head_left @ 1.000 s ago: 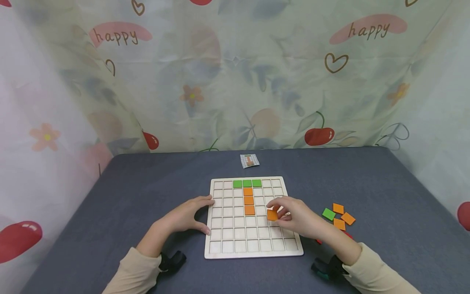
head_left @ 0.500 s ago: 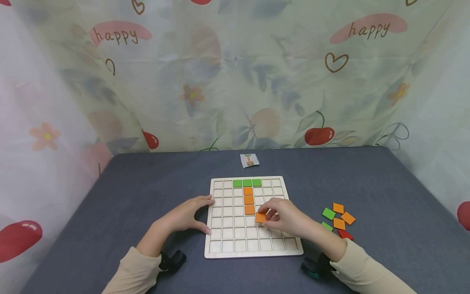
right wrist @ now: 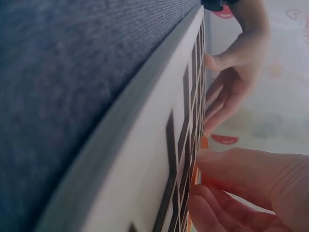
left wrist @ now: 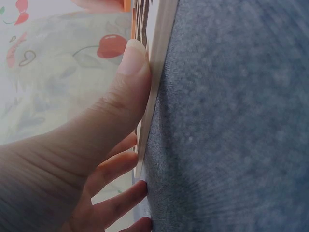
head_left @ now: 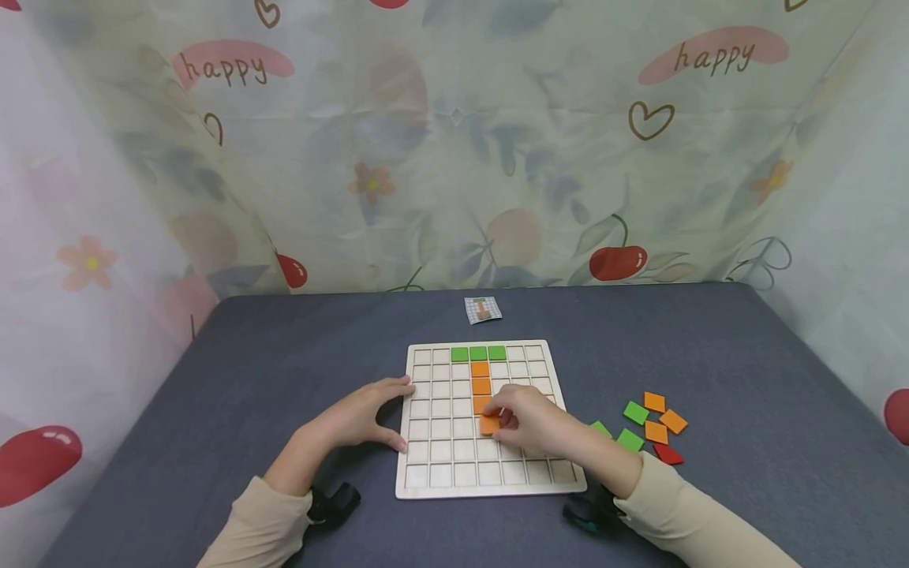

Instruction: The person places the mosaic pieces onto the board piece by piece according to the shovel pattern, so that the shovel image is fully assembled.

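A white grid board [head_left: 454,476] lies on the dark cloth. Three green square tiles [head_left: 478,354] fill cells in its top row, and a column of orange tiles [head_left: 480,386] runs down from the middle one. My right hand [head_left: 529,418] pinches another orange tile [head_left: 488,426] between thumb and fingers, just below that column; the fingertips partly cover the lowest placed tile. Against the board's left edge, my left hand [head_left: 362,414] rests with thumb and fingers spread. In the left wrist view its thumb [left wrist: 133,63] touches the board's side.
Right of the board lie loose tiles: several orange ones [head_left: 654,403], green ones [head_left: 635,412] and a red one [head_left: 667,454]. The right forearm partly covers this area. A small printed card [head_left: 483,310] with a grid picture lies beyond the board. A patterned curtain [head_left: 454,158] hangs behind the table.
My right hand has moved left across the board with the orange tile, from the right-hand cells to below the orange column. More green loose tiles now show. My left hand has stayed put.
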`<state>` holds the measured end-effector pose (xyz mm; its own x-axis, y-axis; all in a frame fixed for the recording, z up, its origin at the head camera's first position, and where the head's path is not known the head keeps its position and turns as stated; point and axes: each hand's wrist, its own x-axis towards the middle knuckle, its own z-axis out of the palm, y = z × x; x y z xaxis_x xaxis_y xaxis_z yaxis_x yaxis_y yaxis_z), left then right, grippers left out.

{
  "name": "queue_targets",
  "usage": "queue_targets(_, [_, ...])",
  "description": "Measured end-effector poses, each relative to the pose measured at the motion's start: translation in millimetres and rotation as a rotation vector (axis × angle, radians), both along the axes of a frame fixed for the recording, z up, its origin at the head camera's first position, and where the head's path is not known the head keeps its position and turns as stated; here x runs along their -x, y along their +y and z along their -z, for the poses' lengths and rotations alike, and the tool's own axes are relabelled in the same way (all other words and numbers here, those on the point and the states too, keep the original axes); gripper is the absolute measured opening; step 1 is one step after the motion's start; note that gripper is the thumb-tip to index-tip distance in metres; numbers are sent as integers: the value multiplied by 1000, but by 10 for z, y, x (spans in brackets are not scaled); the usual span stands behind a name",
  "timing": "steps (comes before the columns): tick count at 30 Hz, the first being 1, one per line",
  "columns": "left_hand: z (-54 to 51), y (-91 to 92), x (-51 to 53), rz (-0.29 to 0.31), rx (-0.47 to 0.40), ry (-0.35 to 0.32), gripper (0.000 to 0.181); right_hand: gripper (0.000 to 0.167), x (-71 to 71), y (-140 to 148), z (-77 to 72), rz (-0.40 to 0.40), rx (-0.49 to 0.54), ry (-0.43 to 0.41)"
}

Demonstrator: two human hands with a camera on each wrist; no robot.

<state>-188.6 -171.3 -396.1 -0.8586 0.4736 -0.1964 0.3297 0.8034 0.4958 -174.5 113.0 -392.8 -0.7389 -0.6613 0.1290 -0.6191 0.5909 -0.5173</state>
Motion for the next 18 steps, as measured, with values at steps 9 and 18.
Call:
queue_targets(9, [-4,-7,-4,6,-3,-1,88,16,-2,-67,14,22,-15,-26])
queue_targets(18, [15,2,-2,-1,-11,-8,88,17,-3,-77,2,24,-14,-51])
